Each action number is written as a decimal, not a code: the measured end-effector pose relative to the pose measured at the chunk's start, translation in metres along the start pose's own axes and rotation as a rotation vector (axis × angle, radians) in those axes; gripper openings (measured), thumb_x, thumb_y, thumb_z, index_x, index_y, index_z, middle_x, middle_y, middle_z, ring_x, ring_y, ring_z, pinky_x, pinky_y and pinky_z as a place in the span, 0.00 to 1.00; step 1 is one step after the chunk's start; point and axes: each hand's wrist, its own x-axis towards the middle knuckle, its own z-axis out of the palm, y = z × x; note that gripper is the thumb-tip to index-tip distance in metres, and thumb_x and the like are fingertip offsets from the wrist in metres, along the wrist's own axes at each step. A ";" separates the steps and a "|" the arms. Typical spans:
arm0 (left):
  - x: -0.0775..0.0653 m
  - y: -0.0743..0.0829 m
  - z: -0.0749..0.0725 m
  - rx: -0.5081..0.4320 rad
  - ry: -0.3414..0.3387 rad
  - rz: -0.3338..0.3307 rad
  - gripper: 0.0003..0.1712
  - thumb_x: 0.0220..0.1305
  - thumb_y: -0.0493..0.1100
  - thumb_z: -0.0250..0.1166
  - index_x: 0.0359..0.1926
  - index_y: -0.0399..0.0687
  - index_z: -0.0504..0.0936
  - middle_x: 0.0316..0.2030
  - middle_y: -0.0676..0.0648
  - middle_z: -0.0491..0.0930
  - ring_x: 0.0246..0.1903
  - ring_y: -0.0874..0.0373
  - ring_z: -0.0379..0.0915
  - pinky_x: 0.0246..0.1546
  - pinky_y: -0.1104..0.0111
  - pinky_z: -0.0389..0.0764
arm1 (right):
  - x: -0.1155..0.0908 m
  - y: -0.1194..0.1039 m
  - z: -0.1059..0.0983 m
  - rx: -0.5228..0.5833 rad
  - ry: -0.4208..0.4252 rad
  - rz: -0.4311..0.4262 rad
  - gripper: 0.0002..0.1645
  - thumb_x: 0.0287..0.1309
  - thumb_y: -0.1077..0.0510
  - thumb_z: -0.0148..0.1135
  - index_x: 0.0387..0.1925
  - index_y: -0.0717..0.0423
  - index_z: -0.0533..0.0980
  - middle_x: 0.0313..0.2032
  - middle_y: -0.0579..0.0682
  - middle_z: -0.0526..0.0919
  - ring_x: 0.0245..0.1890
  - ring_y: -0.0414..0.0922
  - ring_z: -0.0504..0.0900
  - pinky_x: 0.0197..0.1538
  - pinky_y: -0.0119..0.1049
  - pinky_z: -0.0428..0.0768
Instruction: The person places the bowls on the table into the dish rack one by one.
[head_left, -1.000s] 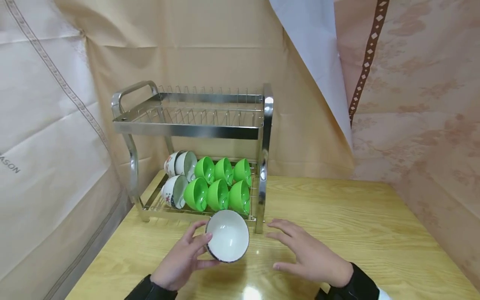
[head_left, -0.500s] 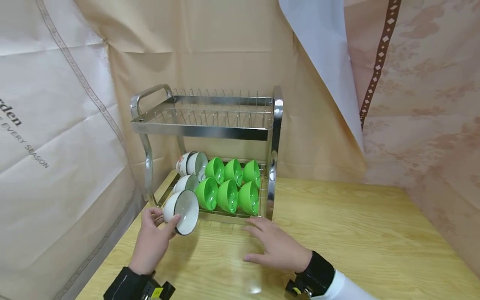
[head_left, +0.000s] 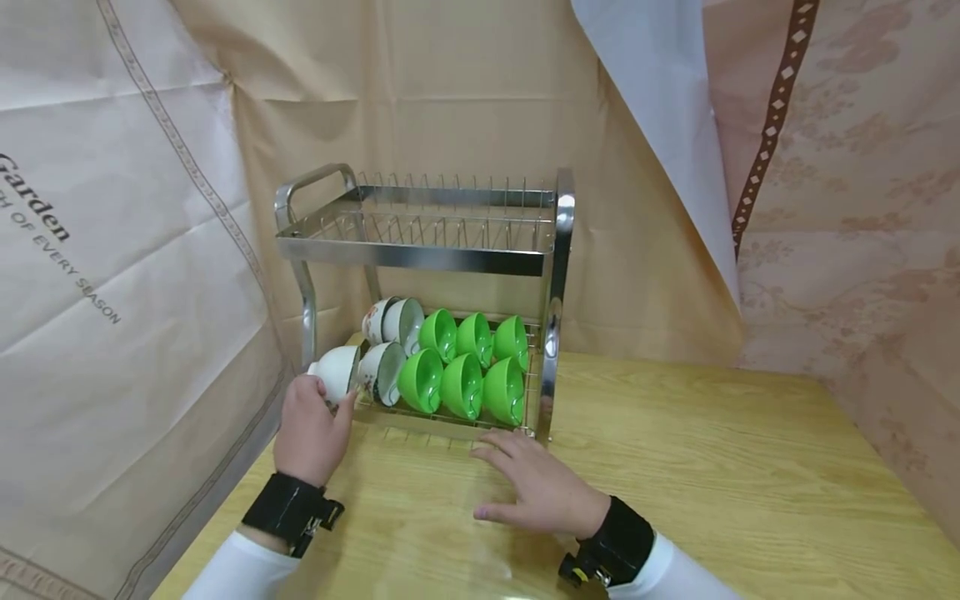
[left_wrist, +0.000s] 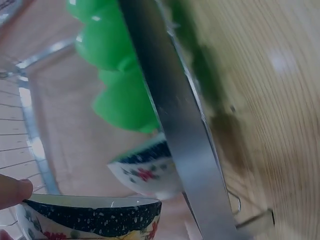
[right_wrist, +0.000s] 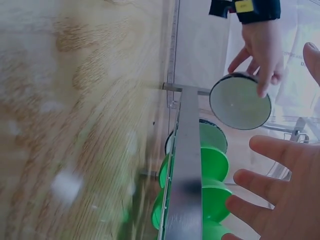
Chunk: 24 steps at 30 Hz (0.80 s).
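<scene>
My left hand (head_left: 309,429) pinches a white bowl (head_left: 335,371) at the left end of the rack's lower shelf. In the left wrist view this bowl (left_wrist: 95,220) shows a dark speckled band and floral pattern. Beside it a similar floral bowl (head_left: 381,373) stands tilted on the shelf. Green bowls (head_left: 461,385) fill the front and back rows to its right, and two more white bowls (head_left: 403,323) lean behind. My right hand (head_left: 536,483), fingers spread, is near the rack's front right and holds nothing.
The two-tier metal dish rack (head_left: 412,257) has wire slots on its upper tier. It stands on a wood-grain table (head_left: 690,467). Cloth sheets (head_left: 480,100) hang behind and at both sides, the left one (head_left: 135,350) close to my left hand.
My left hand has carried the white bowl left, then forward to the left end of the lower shelf. My right hand has shifted left toward the rack. The head view has turned slightly left.
</scene>
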 end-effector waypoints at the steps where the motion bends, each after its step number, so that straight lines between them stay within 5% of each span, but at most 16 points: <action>1: 0.003 -0.001 0.003 0.015 0.005 0.014 0.24 0.62 0.46 0.70 0.37 0.38 0.63 0.33 0.40 0.64 0.30 0.45 0.64 0.19 0.58 0.68 | 0.000 0.000 0.000 0.001 0.003 0.000 0.46 0.59 0.27 0.57 0.71 0.48 0.65 0.71 0.53 0.64 0.71 0.51 0.62 0.72 0.58 0.56; 11: 0.024 -0.006 0.024 0.096 -0.038 0.038 0.21 0.63 0.44 0.69 0.38 0.37 0.64 0.37 0.37 0.65 0.33 0.40 0.68 0.19 0.51 0.72 | -0.001 -0.002 -0.001 0.000 0.007 -0.007 0.48 0.60 0.23 0.51 0.71 0.49 0.65 0.71 0.54 0.64 0.71 0.52 0.62 0.72 0.59 0.55; 17: 0.036 -0.008 0.033 0.089 -0.090 -0.004 0.20 0.66 0.45 0.66 0.39 0.38 0.64 0.37 0.38 0.65 0.34 0.40 0.68 0.23 0.52 0.72 | 0.001 -0.001 0.002 0.012 0.009 0.011 0.45 0.59 0.27 0.57 0.71 0.44 0.64 0.72 0.50 0.63 0.71 0.49 0.61 0.73 0.58 0.53; 24: 0.052 -0.009 0.045 0.064 -0.163 -0.079 0.19 0.68 0.46 0.64 0.43 0.37 0.65 0.40 0.34 0.69 0.37 0.36 0.73 0.28 0.49 0.74 | 0.001 0.001 0.001 0.001 -0.009 0.028 0.47 0.59 0.24 0.53 0.72 0.42 0.63 0.73 0.49 0.62 0.72 0.48 0.59 0.74 0.54 0.50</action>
